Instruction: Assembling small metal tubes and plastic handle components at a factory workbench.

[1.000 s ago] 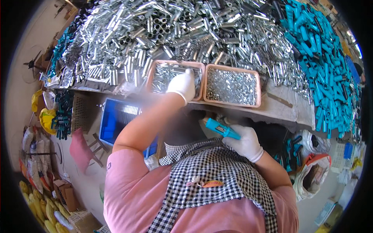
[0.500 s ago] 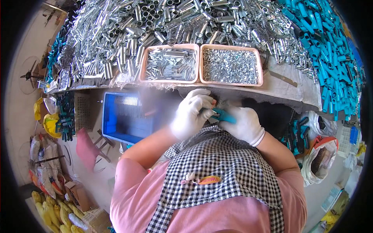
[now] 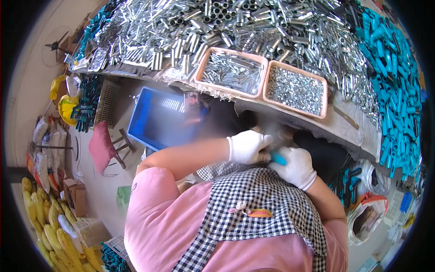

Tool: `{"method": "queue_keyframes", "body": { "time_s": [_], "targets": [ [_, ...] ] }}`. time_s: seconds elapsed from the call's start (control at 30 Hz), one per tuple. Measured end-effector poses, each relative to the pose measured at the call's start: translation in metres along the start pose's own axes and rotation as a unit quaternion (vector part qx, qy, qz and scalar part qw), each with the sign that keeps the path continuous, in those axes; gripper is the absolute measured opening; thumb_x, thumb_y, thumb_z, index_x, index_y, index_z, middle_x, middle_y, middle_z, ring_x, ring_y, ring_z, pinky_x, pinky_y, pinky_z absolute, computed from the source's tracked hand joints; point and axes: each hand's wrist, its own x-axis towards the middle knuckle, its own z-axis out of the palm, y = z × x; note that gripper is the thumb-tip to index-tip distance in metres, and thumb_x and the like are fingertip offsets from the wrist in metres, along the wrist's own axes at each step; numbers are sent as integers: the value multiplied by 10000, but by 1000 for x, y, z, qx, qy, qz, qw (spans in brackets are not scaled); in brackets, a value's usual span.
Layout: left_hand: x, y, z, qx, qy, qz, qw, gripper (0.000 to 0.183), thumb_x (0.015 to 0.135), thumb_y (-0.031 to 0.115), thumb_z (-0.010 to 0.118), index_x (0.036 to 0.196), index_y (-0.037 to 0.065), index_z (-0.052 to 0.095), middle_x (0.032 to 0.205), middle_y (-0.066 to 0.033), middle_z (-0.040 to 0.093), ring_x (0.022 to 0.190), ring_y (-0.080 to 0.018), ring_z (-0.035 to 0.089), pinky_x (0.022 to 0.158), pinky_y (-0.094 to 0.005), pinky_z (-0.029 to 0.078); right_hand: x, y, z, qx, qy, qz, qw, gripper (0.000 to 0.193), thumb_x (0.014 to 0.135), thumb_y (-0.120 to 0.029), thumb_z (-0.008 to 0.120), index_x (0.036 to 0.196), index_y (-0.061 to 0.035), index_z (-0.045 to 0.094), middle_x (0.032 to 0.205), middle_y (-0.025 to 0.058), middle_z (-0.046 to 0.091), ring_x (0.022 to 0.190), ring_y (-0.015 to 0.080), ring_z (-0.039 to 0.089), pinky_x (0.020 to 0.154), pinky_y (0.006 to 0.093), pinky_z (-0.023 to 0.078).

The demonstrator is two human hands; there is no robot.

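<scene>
Both my hands, in white gloves, meet in front of my checked apron, below the table's front edge. My right hand (image 3: 294, 167) is closed round a teal plastic handle (image 3: 277, 157); only a short rounded part of it shows. At the handle's other side, the bent fingers of my left hand (image 3: 248, 146) are drawn together. What they pinch, if anything, is hidden and blurred. Beyond my hands, on the table edge, stand a pinkish tray (image 3: 231, 92) of thin metal pins and another tray (image 3: 294, 109) of small metal bits.
Shiny metal tubes (image 3: 195, 41) and springs cover the table. Teal handles (image 3: 394, 113) are heaped at its right. A blue crate (image 3: 149, 143) stands below the edge at left, near a stool with a pink cover (image 3: 102, 147). An open white sack (image 3: 369, 217) is at right.
The view has turned, so the trays sit further right and tilted. My left forearm has swung across, and my hands and the handle are lower and further right in view.
</scene>
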Motion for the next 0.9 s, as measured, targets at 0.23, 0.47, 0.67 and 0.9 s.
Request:
{"method": "queue_keyframes", "body": {
  "time_s": [0.23,0.47,0.67,0.9],
  "targets": [
    [-10,-2,-12,-178,-11,-121,977,518,618,260,874,968,-39,637,882,-189,677,797,-314,661,716,-380,536,5,-11,-8,-13,36,-105,994,366,674,-329,795,928,-107,653,672,107,631,610,302,648,544,412,489],
    [-35,-1,-5,-66,90,-100,989,568,654,220,823,1112,5,564,877,-181,678,839,-330,686,735,-383,542,15,-1,-5,14,-74,-30,997,542,737,-270,748,1202,-28,612,836,169,683,729,345,672,634,422,526],
    [-73,-71,10,51,367,13,929,919,717,651,724,1302,-17,491,1247,-218,533,1157,-408,514,1009,-484,413,21,-4,8,70,-11,-11,997,461,746,-272,735,1138,-47,644,860,187,685,750,367,669,678,442,529],
    [-143,-157,51,322,418,-326,784,619,657,338,822,1164,87,570,1240,-196,497,1163,-423,437,994,-558,359,25,4,15,96,30,23,995,470,739,-221,762,1124,16,633,884,230,671,773,395,661,667,428,521]
  ]
}}
